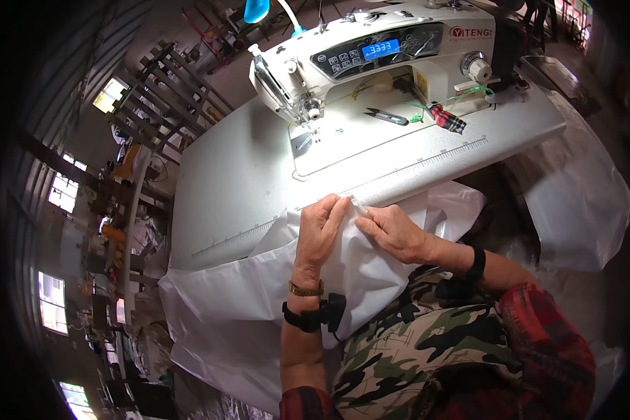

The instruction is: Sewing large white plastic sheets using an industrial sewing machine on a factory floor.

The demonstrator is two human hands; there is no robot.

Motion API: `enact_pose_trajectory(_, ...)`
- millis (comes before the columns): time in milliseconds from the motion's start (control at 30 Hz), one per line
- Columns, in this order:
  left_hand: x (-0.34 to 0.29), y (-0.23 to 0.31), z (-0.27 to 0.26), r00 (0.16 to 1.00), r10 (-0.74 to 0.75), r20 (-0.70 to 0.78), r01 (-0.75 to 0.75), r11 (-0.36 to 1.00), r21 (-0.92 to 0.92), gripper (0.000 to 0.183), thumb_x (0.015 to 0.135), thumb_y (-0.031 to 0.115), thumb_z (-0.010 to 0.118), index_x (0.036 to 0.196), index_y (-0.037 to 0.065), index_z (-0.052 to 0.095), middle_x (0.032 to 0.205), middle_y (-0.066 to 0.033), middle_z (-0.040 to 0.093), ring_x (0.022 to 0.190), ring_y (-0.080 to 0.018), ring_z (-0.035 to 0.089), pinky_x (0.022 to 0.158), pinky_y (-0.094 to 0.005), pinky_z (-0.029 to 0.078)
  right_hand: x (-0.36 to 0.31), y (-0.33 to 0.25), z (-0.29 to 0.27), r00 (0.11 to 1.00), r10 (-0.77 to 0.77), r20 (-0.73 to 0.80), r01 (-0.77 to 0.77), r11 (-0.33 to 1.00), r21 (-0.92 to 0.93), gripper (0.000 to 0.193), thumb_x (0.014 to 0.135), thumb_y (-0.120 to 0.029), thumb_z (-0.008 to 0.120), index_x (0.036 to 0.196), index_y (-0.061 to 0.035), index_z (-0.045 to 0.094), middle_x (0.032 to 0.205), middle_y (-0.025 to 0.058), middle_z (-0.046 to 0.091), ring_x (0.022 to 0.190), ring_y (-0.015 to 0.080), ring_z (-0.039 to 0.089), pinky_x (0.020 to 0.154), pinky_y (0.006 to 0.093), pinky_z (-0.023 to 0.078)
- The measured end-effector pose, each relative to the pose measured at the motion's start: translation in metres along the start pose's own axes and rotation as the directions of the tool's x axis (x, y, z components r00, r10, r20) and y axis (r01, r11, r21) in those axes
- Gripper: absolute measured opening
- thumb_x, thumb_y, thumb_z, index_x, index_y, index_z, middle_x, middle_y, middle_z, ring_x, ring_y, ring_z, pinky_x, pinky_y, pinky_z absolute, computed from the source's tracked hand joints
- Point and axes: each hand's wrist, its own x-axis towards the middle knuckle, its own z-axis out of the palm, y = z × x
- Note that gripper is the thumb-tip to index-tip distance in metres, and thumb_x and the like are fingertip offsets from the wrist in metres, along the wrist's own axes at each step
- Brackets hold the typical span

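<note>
While the sewing machine [434,70] stands on the pale tabletop [224,175], a person holds a white sheet [360,269] at its front edge. The left hand [320,227] has its fingers drawn together, pinching the sheet's upper edge. Just beside it, the right hand [395,234] has its fingers curled closed, thumb and forefinger gripping the same edge. The sheet hangs in folds below both hands, spreading to the left along the tabletop's front and over toward the person's lap. The stretch being pinched lies in front of the needle area [316,133], well apart from it. On the machine's bed, dark-bladed thread snips [386,117] lie near a small plaid cloth bundle [446,119].
</note>
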Motion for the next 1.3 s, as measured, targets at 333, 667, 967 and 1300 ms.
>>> enact_pose_trajectory(333,-0.001,0.014,-0.004,0.998,-0.049,0.046,0.046,0.997,0.065,0.031,0.096,0.019,0.060,0.076,-0.004,0.058,0.060,-0.0023,0.044,0.058,-0.0081,0.038,0.051,-0.0282,0.034,-0.006,-0.004,-0.001,0.991,0.132,-0.007,-0.131,0.986,0.099,0.035,0.100,-0.025,0.049,0.085,0.0060,0.060,0.066,0.0187,0.057,0.060,0.0219,0.055,0.060,0.0390,0.044)
enact_pose_trajectory(667,-0.001,-0.003,0.003,0.989,-0.146,0.030,0.148,0.977,-0.151,0.031,0.095,0.019,0.061,0.072,-0.002,0.058,0.061,0.0039,0.045,0.060,-0.0045,0.037,0.051,-0.0248,0.033,-0.009,-0.005,0.001,0.997,0.067,-0.028,-0.069,0.996,-0.060,0.029,0.098,-0.021,0.049,0.091,0.0051,0.059,0.064,0.0201,0.057,0.056,0.0282,0.057,0.058,0.0422,0.045)
enact_pose_trajectory(967,0.005,-0.013,0.002,0.964,-0.252,0.084,0.265,0.924,-0.275,0.035,0.097,0.024,0.056,0.070,0.003,0.058,0.067,0.0072,0.047,0.062,-0.0021,0.038,0.053,-0.0207,0.031,-0.015,0.003,0.011,0.978,-0.194,0.075,0.198,0.757,-0.623,0.066,0.084,-0.004,0.050,0.144,0.0104,0.028,0.075,0.0166,0.063,0.060,0.0305,0.063,0.057,0.0374,0.051)
enact_pose_trajectory(1300,0.008,-0.004,-0.003,0.977,-0.206,0.049,0.211,0.966,-0.149,0.034,0.097,0.022,0.057,0.070,0.001,0.057,0.065,0.0071,0.046,0.061,-0.0041,0.039,0.053,-0.0237,0.033,-0.009,-0.007,0.009,0.939,-0.335,0.072,0.288,0.655,-0.699,0.063,0.082,0.000,0.049,0.142,0.0106,0.033,0.076,0.0161,0.063,0.061,0.0277,0.064,0.055,0.0359,0.051)
